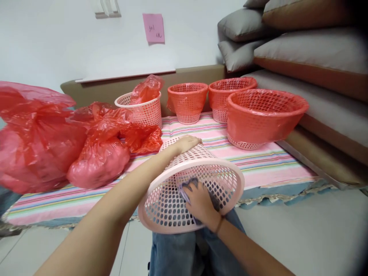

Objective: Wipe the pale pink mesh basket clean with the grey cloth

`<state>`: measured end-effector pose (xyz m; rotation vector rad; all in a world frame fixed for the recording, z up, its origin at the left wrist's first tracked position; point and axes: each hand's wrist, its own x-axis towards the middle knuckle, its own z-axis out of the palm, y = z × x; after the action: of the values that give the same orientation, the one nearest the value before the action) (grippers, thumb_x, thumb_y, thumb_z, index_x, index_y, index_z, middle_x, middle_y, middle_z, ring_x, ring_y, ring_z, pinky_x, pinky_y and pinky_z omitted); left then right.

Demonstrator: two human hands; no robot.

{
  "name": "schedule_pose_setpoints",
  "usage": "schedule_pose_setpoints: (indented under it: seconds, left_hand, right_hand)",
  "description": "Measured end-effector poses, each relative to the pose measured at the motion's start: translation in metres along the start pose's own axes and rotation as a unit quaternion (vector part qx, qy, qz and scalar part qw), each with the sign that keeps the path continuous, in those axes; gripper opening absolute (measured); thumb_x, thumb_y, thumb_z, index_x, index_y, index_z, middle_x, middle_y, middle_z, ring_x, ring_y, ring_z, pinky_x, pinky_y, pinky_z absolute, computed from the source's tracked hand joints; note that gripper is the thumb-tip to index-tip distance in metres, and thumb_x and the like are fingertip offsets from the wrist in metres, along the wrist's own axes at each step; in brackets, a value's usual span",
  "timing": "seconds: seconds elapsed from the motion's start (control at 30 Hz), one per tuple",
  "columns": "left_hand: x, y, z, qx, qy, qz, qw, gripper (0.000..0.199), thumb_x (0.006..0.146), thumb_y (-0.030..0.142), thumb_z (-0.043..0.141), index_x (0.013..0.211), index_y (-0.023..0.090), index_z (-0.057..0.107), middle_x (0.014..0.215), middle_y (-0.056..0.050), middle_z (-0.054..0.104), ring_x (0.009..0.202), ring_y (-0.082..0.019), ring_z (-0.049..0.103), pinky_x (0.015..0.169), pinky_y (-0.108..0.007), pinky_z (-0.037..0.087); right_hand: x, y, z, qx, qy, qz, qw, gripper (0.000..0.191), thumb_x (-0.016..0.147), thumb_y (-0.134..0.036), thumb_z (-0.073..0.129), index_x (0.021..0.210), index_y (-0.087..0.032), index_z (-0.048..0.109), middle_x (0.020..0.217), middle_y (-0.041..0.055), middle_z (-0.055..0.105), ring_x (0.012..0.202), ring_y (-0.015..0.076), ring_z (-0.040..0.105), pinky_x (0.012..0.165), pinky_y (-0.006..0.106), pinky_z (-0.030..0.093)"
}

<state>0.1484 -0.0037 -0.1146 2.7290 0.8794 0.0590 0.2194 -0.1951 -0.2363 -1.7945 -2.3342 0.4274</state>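
A pale pink plastic mesh wastebasket (198,163) lies tilted over my lap at the bed's edge, its mouth facing me. From above, my left hand (188,143) grips the outside near its base; the fingertips are partly out of sight. Reaching in through the mouth, my right hand (202,204) has its fingers bent around a grey-purple cloth (215,200), pressed against the inner wall.
Behind stand several baskets, including a red-lined basket (266,119) and a pink basket (143,113) with a red bag inside. Filled red plastic bags (99,165) sit left on the striped sheet (276,168). Stacked cushions (316,51) rise at right.
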Motion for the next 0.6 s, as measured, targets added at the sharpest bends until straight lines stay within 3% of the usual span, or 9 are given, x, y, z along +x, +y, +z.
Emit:
schedule_pose_setpoints:
  seconds: [0.07,0.17,0.27,0.33,0.47,0.6]
  left_hand:
    - [0.000,0.001,0.000,0.002,-0.005,-0.005,1.000,0.045,0.095,0.031,0.026,0.116,0.020,0.065,0.123,-0.006,0.067,0.118,-0.021,0.057,0.108,-0.033,0.037]
    - [0.002,0.003,-0.001,0.001,-0.014,-0.020,1.000,0.051,0.097,0.036,0.022,0.115,0.018,0.066,0.123,-0.007,0.068,0.116,-0.022,0.058,0.104,-0.033,0.040]
    - [0.002,0.007,-0.002,-0.008,-0.021,-0.031,0.999,0.052,0.096,0.039,0.023,0.115,0.018,0.067,0.123,-0.008,0.068,0.114,-0.022,0.060,0.101,-0.032,0.043]
    - [0.000,0.010,-0.003,-0.016,-0.023,-0.035,0.999,0.052,0.096,0.037,0.024,0.115,0.018,0.067,0.124,-0.009,0.068,0.112,-0.023,0.061,0.100,-0.032,0.043]
    - [-0.003,0.012,-0.005,-0.030,-0.024,-0.042,0.998,0.054,0.096,0.037,0.022,0.115,0.016,0.067,0.124,-0.009,0.068,0.112,-0.023,0.061,0.100,-0.034,0.044]
    - [-0.002,0.011,-0.003,-0.021,-0.021,-0.045,0.999,0.056,0.098,0.041,0.019,0.115,0.017,0.066,0.126,-0.009,0.067,0.114,-0.023,0.061,0.100,-0.033,0.044]
  right_hand:
    - [-0.034,-0.003,0.003,0.027,-0.030,0.009,0.999,0.054,0.080,-0.026,0.055,0.133,-0.027,0.058,0.125,0.0085,0.061,0.113,0.0333,0.048,0.099,0.047,0.037]
    - [-0.074,-0.004,0.012,0.059,-0.073,0.022,0.995,0.064,0.077,-0.028,0.055,0.140,-0.037,0.052,0.139,0.0020,0.056,0.124,0.0369,0.045,0.109,0.053,0.032]
    - [-0.091,-0.003,0.020,0.060,-0.157,0.034,0.985,0.070,0.072,-0.033,0.059,0.141,-0.038,0.052,0.144,0.0024,0.055,0.127,0.0398,0.047,0.105,0.051,0.039]
    - [-0.093,-0.004,0.021,0.056,-0.177,0.037,0.982,0.071,0.070,-0.033,0.060,0.140,-0.035,0.054,0.142,0.0036,0.056,0.127,0.0401,0.049,0.103,0.050,0.043]
    - [-0.079,-0.006,-0.002,0.095,-0.099,0.031,0.990,0.064,0.070,-0.024,0.053,0.133,-0.034,0.061,0.132,0.0008,0.065,0.121,0.0308,0.056,0.108,0.043,0.042]
    - [-0.034,-0.001,-0.044,0.098,0.056,0.016,0.993,0.056,0.076,-0.023,0.050,0.131,-0.029,0.061,0.130,0.0021,0.065,0.119,0.0275,0.057,0.108,0.041,0.042]
